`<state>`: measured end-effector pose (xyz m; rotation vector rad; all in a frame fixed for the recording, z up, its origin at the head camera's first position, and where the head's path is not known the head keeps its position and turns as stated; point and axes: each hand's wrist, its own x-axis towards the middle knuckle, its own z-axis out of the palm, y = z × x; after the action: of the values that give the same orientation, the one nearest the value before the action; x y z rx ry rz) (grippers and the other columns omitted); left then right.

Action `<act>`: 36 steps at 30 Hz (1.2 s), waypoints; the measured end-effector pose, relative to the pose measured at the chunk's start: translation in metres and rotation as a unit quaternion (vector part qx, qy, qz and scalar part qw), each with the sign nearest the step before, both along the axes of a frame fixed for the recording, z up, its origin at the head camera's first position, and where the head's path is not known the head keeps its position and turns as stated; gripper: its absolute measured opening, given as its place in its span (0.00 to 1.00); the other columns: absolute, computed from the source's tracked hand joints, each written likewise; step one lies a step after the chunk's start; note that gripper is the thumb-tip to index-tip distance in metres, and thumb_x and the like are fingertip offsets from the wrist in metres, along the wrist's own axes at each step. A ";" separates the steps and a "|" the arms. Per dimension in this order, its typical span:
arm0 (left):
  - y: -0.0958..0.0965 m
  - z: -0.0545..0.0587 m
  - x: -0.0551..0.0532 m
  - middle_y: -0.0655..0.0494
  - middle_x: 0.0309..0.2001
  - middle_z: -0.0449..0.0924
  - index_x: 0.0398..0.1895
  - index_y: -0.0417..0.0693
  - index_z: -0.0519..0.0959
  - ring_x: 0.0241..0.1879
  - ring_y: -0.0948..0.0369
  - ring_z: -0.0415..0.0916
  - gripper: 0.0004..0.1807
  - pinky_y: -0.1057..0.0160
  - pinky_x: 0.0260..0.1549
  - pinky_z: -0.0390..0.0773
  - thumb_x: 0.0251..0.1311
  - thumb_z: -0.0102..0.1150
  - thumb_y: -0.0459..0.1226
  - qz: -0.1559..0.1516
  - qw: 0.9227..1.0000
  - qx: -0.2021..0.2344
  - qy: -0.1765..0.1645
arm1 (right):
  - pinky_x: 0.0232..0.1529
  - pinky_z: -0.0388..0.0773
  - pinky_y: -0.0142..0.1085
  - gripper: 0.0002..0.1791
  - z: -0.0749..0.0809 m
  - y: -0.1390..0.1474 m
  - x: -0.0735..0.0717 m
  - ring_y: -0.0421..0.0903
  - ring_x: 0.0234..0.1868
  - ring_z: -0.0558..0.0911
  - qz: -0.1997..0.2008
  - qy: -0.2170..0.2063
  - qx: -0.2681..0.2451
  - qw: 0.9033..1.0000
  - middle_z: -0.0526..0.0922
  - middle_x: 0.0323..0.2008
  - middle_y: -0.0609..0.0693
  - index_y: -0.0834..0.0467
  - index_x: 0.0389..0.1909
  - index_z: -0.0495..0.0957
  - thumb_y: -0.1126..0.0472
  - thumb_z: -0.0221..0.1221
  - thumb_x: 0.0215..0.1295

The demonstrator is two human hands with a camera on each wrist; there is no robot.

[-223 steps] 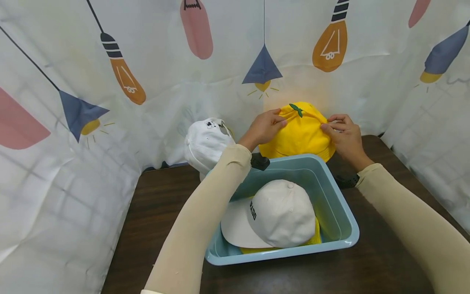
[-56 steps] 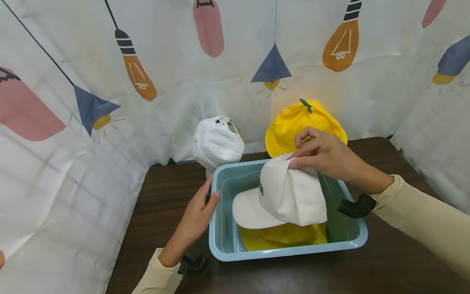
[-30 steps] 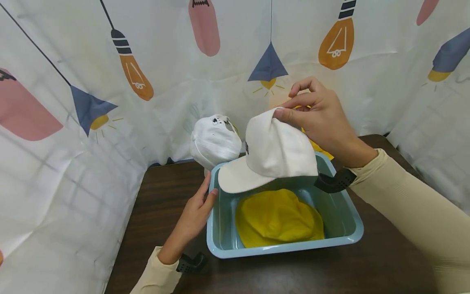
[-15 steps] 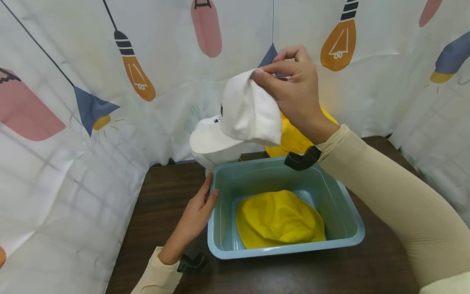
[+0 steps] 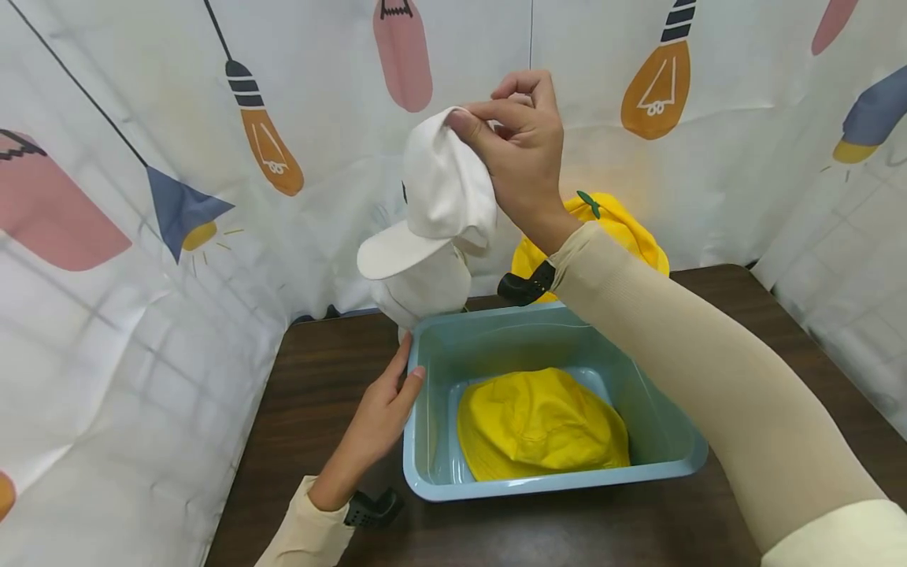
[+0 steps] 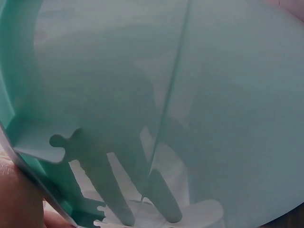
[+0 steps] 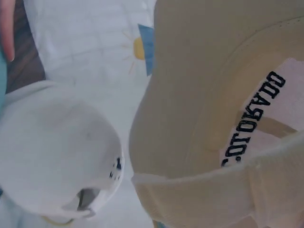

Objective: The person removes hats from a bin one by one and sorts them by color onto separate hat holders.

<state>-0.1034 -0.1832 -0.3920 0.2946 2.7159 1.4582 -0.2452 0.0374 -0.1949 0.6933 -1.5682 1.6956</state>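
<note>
In the head view my right hand (image 5: pixel 520 146) pinches the crown of a white baseball cap (image 5: pixel 453 189), its brim pointing left. The cap hangs in the air in front of a second white cap (image 5: pixel 421 287), partly hiding it. The right wrist view shows the held cap's inside (image 7: pixel 190 109), with reversed "COLORADO" lettering. My left hand (image 5: pixel 379 413) rests at the left side of a light blue plastic tub (image 5: pixel 453 492), its fingers straight along the wall and its thumb at the rim. A yellow bucket hat (image 5: pixel 542 425) lies in the tub.
Behind the tub, a yellow hat with a green sprout (image 5: pixel 623 228) stands near the back curtain, partly hidden by the right arm. The dark wooden table (image 5: pixel 326 370) is edged by a white curtain (image 5: pixel 340 142) printed with lamps and bulbs.
My right hand has let go of the sprout hat, picked the white cap out of the tub, and carried it up and left. My left hand has moved from the sprout hat to the tub's rim.
</note>
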 end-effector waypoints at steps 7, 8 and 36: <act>0.000 -0.001 0.000 0.51 0.82 0.47 0.84 0.49 0.44 0.79 0.50 0.53 0.36 0.41 0.74 0.57 0.81 0.42 0.50 -0.001 1.000 0.003 0.006 | 0.34 0.65 0.28 0.07 -0.004 -0.022 -0.016 0.38 0.30 0.67 -0.017 0.034 0.006 0.999 0.65 0.41 0.46 0.70 0.34 0.88 0.68 0.71 0.60; -0.001 -0.001 0.000 0.52 0.82 0.47 0.84 0.50 0.44 0.79 0.51 0.53 0.36 0.42 0.74 0.57 0.81 0.42 0.50 0.000 1.000 0.003 0.005 | 0.35 0.66 0.28 0.07 -0.007 -0.025 -0.020 0.37 0.31 0.68 -0.021 0.047 0.011 0.999 0.66 0.41 0.48 0.69 0.34 0.89 0.67 0.72 0.59; -0.001 -0.004 0.001 0.53 0.83 0.47 0.83 0.49 0.46 0.79 0.53 0.52 0.36 0.45 0.74 0.57 0.81 0.44 0.48 -0.001 1.000 0.023 0.000 | 0.51 0.74 0.26 0.10 -0.069 -0.065 -0.060 0.41 0.47 0.77 -0.003 -0.068 0.150 0.986 0.73 0.51 0.53 0.56 0.37 0.92 0.55 0.75 0.58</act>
<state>-0.1022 -0.1845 -0.3958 0.2985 2.6842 1.5233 -0.3051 -0.0275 -0.2641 0.7332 -1.9441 1.5450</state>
